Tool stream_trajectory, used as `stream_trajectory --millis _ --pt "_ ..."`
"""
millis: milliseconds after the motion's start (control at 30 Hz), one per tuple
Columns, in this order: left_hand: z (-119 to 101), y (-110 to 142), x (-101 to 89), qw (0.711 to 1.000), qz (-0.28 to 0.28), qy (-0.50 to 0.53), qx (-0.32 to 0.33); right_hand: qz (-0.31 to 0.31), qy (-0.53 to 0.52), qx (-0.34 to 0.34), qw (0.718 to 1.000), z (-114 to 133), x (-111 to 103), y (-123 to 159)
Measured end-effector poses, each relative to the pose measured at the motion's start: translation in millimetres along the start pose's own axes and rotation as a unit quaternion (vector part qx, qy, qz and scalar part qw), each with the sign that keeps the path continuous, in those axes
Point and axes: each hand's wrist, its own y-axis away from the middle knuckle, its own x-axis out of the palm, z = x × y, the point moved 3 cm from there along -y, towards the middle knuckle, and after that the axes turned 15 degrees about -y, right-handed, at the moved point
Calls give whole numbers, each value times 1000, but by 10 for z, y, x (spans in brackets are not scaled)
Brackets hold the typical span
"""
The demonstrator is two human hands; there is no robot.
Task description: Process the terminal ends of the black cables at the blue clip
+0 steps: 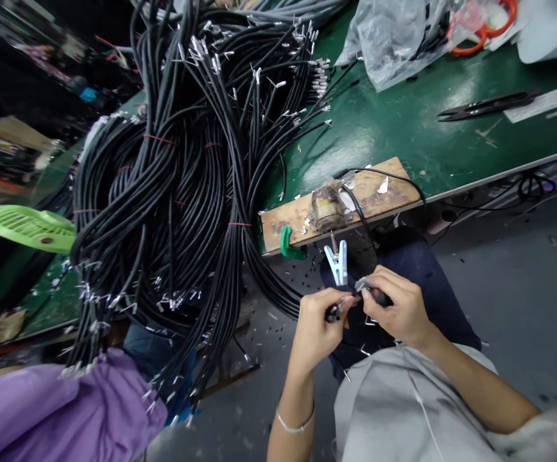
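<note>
My left hand (pixel 317 327) is closed round the ends of black cables (pixel 278 292) that run down from the big bundle on the table. Its fingertips meet those of my right hand (pixel 398 305) over my lap. The right hand pinches a small grey, shiny piece (pixel 362 283) at a cable's end; whether it is foil or bared shielding I cannot tell. Just above both hands hangs a light blue clothes peg (pixel 337 262), fixed to the shaft of a small tape-wrapped motor (pixel 327 206). Neither hand touches the peg.
The motor sits on a wooden board (pixel 281 221) with a green clamp (pixel 290 244) at the table edge. Bundled black cables (pixel 206 160) cover the left. Thread snips (pixel 488 106), orange-handled scissors (pixel 484 31) and a plastic bag (pixel 387 42) lie right. A purple sleeve (pixel 67 404) is nearby.
</note>
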Motion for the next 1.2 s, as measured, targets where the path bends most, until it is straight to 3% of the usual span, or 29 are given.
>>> stream_trajectory --millis 67,200,267,333,400,567,667,733,833,900,967,1033,1200 --pt "-13 -15 -6 999 -15 17 25 -43 49 -3 998 -48 -93 -15" --pt "-37 3 28 994 -97 39 15 -170 70 85 979 -170 -321 -1" --pt "-44 10 54 991 -128 26 1 -120 2 126 985 -170 -309 26" --pt "-54 9 79 989 -145 14 0 -29 -48 134 989 -106 -217 56" --pt "-65 13 98 987 -160 3 3 14 -52 130 990 -25 -118 78" --pt "-113 74 127 980 -194 -50 -17 -63 -37 83 994 68 47 85" --pt "-137 103 114 977 -202 -58 -30 -117 -103 80 985 32 124 117" --pt "-136 105 90 978 -199 -47 -36 -131 -207 135 960 -34 186 146" --pt "-127 90 50 984 -176 -28 -32 -125 -372 241 888 -141 276 179" --pt "-127 81 30 987 -156 -19 -23 -110 -433 298 844 -200 297 179" --pt "-129 77 15 989 -142 -16 -25 -102 -443 325 829 -244 263 153" --pt "-125 77 10 990 -134 -16 -37 -87 -430 307 845 -252 200 99" --pt "-95 80 31 991 -122 1 -45 6 -284 198 938 -123 157 5"
